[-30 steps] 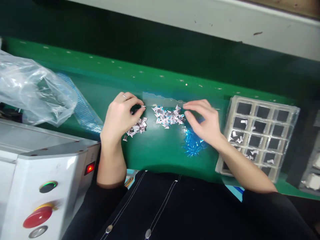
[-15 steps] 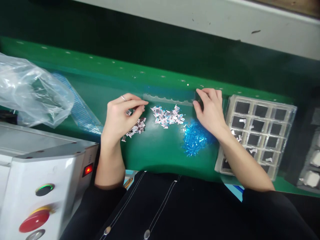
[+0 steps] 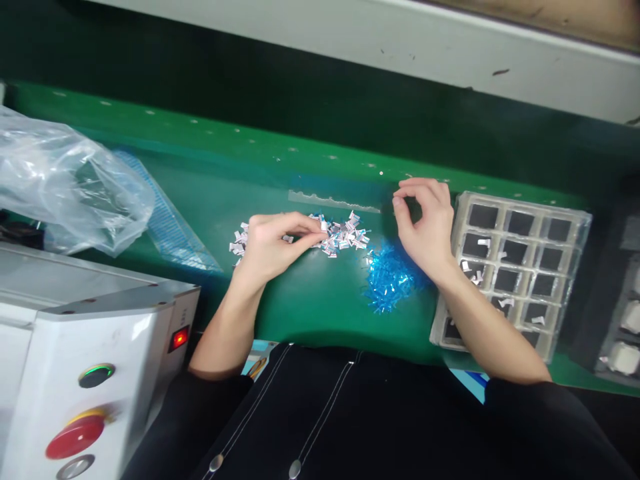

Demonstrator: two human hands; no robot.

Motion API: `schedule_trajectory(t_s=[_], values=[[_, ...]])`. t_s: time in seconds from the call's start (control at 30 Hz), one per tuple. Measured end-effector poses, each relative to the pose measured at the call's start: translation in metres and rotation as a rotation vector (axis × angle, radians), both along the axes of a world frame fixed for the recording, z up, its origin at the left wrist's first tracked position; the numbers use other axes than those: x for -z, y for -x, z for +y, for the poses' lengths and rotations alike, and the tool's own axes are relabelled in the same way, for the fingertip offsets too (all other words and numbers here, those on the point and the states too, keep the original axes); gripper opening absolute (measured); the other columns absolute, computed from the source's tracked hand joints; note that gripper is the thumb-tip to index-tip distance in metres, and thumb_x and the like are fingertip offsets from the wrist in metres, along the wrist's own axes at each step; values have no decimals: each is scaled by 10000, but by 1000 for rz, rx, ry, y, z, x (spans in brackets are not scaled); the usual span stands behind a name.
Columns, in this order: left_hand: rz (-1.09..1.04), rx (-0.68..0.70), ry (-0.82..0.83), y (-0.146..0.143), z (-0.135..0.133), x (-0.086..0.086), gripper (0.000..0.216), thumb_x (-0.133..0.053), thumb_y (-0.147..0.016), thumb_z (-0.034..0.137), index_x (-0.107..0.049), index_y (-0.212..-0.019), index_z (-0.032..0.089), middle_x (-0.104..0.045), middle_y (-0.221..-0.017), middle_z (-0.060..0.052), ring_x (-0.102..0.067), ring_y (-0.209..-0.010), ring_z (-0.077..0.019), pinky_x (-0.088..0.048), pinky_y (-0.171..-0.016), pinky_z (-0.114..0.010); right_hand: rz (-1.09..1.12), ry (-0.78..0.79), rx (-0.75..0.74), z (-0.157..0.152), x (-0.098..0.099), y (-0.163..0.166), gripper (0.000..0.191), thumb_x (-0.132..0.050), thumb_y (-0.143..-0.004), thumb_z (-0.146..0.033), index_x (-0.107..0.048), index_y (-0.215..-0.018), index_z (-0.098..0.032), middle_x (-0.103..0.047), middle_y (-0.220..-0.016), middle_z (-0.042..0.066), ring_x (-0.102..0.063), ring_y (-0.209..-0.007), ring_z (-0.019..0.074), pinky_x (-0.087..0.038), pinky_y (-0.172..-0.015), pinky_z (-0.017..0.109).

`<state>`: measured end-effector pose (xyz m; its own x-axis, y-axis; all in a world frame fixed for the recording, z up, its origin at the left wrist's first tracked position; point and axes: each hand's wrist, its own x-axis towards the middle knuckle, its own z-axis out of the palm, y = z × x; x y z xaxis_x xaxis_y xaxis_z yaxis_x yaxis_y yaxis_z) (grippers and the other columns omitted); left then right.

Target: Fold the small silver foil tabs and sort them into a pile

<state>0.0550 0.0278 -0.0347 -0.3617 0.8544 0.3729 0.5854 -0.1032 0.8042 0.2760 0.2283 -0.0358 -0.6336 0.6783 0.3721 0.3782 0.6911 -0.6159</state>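
Observation:
My left hand is over the left side of a pile of small white-and-blue pieces, thumb and fingertips pinched on a small white piece. Partly behind that hand lies another pile of small white-and-dark pieces. My right hand is closed in a pinch above the green table, near the right end of a clear strip with a jagged edge. What its fingertips hold, if anything, is too small to make out. Below it is a heap of shiny blue film slivers.
A clear compartment tray with a few white pieces stands at the right, under my right forearm. To the left are a plastic bag, a blue-striped sheet and a grey machine box with a red button.
My left hand has moved right, from the white-and-dark pile to the white-and-blue pile, and pinches a piece there. My right hand has shifted slightly right, away from the jagged strip.

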Motion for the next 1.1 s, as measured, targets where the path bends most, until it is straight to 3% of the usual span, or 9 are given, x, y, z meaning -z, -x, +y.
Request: schedule_trajectory(t_s=[0.1,0.27,0.73,0.93,1.1], values=[[16,61,-52,-11,3,5,126,-893,-1001,298,-826,-925,222,-880,-901,-2,-851,-792,-157,-695,-716,-245,134,145,-162,-18,-13,3,79,-669,-1097,-282,-730,-1048,-276,-841,-1137,53,-783,-1117,278,-627,-999,496],[29,147,-66,-23,6,10,75,-886,-1005,254,-819,-992,223,-886,-948,-7,-867,-868,-168,-703,-815,-266,119,381,-417,-44,-17,5,70,-679,-1122,-275,-748,-1128,-270,-845,-1095,24,-802,-1023,218,-636,-922,407],[104,197,-81,-26,8,13,26,-852,-1029,230,-828,-1028,238,-895,-973,13,-876,-905,-153,-683,-833,-232,119,318,-480,-45,-13,7,120,-640,-1117,-210,-730,-1049,-253,-792,-1016,36,-749,-950,213,-616,-876,411],[53,205,-30,-27,5,12,25,-836,-1045,280,-854,-1049,264,-900,-981,-2,-883,-918,-181,-708,-843,-272,67,339,-464,-44,-10,4,219,-646,-1121,-238,-760,-1303,-280,-842,-1202,47,-779,-1108,237,-622,-1008,468],[119,202,-12,-27,6,14,50,-816,-1065,308,-837,-1056,264,-886,-930,10,-849,-804,-148,-663,-765,-256,74,395,-521,-41,-7,4,263,-672,-1103,-211,-753,-1341,-287,-817,-1057,22,-752,-984,218,-616,-900,424]])
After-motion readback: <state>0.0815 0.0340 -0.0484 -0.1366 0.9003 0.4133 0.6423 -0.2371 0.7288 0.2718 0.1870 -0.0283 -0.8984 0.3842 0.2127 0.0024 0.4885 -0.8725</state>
